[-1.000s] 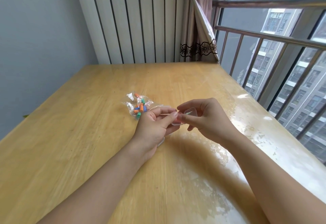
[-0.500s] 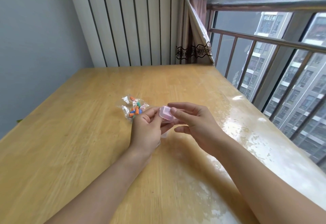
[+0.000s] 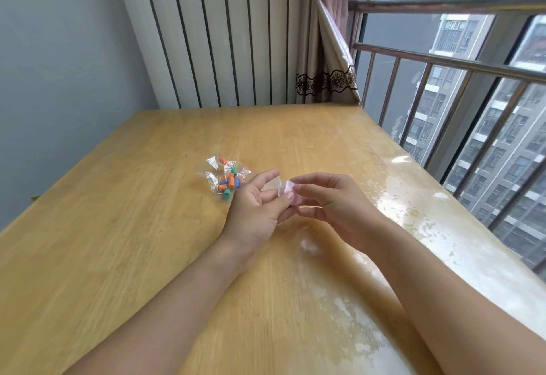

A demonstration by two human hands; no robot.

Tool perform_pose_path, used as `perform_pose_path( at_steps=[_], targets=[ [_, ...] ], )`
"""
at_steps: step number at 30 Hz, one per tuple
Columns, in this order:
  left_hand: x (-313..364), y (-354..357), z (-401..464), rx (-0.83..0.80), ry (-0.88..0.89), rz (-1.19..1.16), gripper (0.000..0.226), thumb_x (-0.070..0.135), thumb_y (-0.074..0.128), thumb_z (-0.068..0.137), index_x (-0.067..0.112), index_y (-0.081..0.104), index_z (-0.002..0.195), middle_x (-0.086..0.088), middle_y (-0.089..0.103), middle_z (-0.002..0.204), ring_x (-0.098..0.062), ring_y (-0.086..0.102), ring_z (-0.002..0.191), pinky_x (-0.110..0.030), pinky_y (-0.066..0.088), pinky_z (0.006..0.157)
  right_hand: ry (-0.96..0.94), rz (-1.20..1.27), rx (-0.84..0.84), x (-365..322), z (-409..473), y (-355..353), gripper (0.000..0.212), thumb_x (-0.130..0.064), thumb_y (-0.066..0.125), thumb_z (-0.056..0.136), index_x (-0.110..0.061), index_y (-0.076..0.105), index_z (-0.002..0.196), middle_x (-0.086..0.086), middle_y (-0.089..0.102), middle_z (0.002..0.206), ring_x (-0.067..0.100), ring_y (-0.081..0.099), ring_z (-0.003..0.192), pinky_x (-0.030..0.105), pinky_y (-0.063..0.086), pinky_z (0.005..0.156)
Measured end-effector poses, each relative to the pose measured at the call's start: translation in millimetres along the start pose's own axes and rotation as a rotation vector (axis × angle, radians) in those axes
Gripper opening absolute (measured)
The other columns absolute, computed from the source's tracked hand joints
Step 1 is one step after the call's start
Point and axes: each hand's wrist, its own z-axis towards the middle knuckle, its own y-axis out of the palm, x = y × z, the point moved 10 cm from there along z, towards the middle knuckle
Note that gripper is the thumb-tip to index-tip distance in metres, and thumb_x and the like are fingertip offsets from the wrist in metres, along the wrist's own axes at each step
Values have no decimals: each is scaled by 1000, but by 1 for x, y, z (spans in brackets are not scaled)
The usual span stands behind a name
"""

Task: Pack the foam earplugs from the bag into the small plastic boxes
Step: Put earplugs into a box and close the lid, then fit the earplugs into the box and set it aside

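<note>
I see the box (image 3: 286, 192) has turned since a second ago, pink side now up; both hands pinch it, left (image 3: 256, 212) and right (image 3: 334, 206); lid state unclear. Bag (image 3: 227, 180) untouched, so I judge packing barely started.

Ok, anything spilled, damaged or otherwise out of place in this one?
Nothing stands out. The earplugs sit inside the clear bag on the table, none loose. Both hands, left and right, hold a small plastic box above the table; blur hides its details.

Bag (image 3: 226, 179) on table (image 3: 118, 227), left of the box (image 3: 285, 193).
</note>
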Motion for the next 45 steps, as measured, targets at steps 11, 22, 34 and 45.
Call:
perform_pose_path(
  at_steps=[11,22,34,45],
  targets=[
    [14,-6,-2,31,183,393,49,20,82,84,25,59,127,2,80,89,-10,77,85,-39,61,86,14,-232,-185,-3,1,-3,27,-28,69,95,-4,75,106,4,69,90,14,55,81,27,51,74],
    [31,-20,7,63,324,736,63,36,90,71,26,63,127,15,65,117,-1,61,109,-22,55,85,-8,-498,458,-28,4,-118,14,-21,68,96,-10,77,97,1,74,79,13,56,61,25,44,56],
    [25,-21,10,-33,324,1227,93,64,89,47,34,57,129,20,51,119,-2,54,107,-26,49,92,-319,-1340,12,-13,28,-25,45,-49,57,98,-37,55,141,-15,56,144,12,40,144,62,15,122],
    [26,-41,10,-118,176,1240,101,55,96,46,35,52,134,19,45,106,1,52,78,-22,48,80,-386,-1316,277,-34,21,-59,34,-36,66,94,-22,67,125,-4,70,128,17,64,118,43,11,126]
  ],
)
